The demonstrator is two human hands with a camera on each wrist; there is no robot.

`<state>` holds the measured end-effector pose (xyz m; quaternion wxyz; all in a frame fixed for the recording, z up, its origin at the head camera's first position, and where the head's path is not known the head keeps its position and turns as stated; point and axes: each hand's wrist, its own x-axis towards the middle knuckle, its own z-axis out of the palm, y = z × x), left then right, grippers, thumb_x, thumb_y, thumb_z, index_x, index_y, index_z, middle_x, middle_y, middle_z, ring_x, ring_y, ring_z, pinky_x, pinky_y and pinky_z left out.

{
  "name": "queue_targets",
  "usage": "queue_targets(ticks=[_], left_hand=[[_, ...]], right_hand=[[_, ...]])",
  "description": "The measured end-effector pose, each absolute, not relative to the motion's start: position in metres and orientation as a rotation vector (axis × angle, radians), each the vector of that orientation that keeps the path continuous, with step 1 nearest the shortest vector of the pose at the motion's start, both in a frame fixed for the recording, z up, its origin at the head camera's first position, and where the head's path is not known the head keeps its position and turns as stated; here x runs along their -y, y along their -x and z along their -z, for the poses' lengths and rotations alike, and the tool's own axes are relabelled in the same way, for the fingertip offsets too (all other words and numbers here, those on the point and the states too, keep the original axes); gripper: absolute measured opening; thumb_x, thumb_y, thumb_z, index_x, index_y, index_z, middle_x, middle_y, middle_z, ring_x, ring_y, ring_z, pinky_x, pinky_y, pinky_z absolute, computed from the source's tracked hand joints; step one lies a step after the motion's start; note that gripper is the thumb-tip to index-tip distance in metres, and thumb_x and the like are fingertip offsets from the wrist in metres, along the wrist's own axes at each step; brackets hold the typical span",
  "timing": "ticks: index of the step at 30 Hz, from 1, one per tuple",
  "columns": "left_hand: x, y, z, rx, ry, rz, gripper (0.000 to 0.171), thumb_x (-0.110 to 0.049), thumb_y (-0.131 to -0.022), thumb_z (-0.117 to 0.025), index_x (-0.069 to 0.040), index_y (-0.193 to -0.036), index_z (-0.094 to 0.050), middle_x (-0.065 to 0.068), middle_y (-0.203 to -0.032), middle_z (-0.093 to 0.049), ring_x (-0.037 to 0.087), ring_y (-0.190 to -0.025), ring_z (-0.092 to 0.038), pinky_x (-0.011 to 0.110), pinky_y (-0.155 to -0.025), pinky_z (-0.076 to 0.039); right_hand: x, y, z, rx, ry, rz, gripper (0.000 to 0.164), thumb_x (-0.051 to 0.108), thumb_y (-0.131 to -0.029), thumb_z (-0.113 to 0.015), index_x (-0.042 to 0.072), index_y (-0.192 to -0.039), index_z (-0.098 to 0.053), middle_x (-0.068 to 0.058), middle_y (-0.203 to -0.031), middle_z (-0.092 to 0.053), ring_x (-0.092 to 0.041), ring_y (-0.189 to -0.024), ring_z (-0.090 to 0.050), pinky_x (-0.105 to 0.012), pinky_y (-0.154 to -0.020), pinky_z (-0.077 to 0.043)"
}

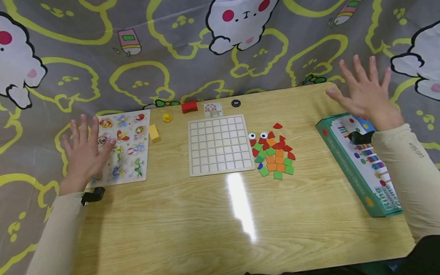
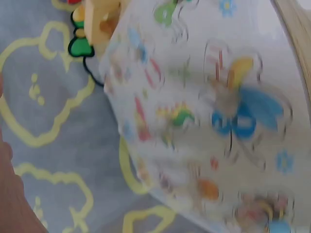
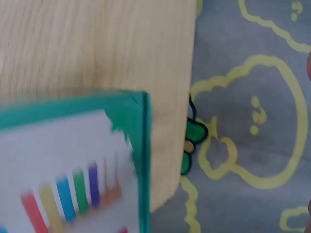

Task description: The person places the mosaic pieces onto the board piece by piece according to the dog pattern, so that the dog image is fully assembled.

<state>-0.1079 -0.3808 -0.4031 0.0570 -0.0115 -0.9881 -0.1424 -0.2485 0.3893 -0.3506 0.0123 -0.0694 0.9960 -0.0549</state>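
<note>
puzzle board (image 1: 128,143) by the left hand (image 1: 83,152) and box (image 1: 361,168) by the right hand (image 1: 369,97), both on the bench (image 1: 154,225), seem light, stiff, best lifted by their edges; fingers (image 1: 359,70) spread wide, holding nothing

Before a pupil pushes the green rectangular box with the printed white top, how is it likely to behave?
The green rectangular box will probably slide rather than roll or tip, since it lies flat on a broad face. Its straight edges suggest fairly stiff sides. Its weight is harder to judge, because any contents are hidden.
</note>
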Motion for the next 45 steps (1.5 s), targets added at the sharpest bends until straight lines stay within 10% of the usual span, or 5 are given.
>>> queue_targets(ticks=[16,21,28,45], left_hand=[[0.314,0.128,0.452,2.989,0.270,0.471,0.079,-0.062,-0.099,-0.036,-0.027,-0.160,-0.001,0.000,-0.165,0.016,0.028,-0.149,0.024,0.064,-0.110,0.016],[0.285,0.129,0.469,2.951,0.381,0.524,0.078,-0.057,-0.100,-0.040,-0.023,-0.161,-0.005,0.003,-0.166,0.009,0.031,-0.151,0.015,0.064,-0.114,0.005],[0.233,0.121,0.486,2.877,0.504,0.887,0.068,-0.035,-0.099,-0.054,-0.009,-0.156,-0.028,0.017,-0.159,-0.025,0.036,-0.146,-0.020,0.059,-0.113,-0.021],[0.195,0.127,0.512,2.947,0.476,1.074,0.083,-0.041,-0.087,-0.074,-0.009,-0.153,-0.036,0.012,-0.120,-0.046,0.027,-0.104,-0.038,0.042,-0.090,-0.027]], right_hand=[[-0.333,0.257,0.415,-3.010,0.395,0.175,0.086,0.072,-0.094,-0.032,0.030,-0.159,0.006,-0.001,-0.162,0.023,-0.034,-0.144,0.031,-0.072,-0.105,0.017],[-0.310,0.251,0.432,-2.964,0.545,0.355,0.081,0.057,-0.096,-0.051,0.023,-0.160,-0.014,-0.021,-0.163,-0.007,-0.048,-0.148,-0.001,-0.071,-0.110,-0.006],[-0.286,0.243,0.451,-2.750,0.731,0.660,0.051,0.018,-0.093,-0.069,0.007,-0.140,-0.055,-0.022,-0.121,-0.059,-0.037,-0.110,-0.054,-0.054,-0.094,-0.040],[-0.274,0.245,0.463,-2.830,0.472,0.696,0.020,0.020,-0.087,-0.076,0.007,-0.097,-0.064,-0.009,-0.089,-0.065,-0.021,-0.076,-0.060,-0.035,-0.074,-0.046]])
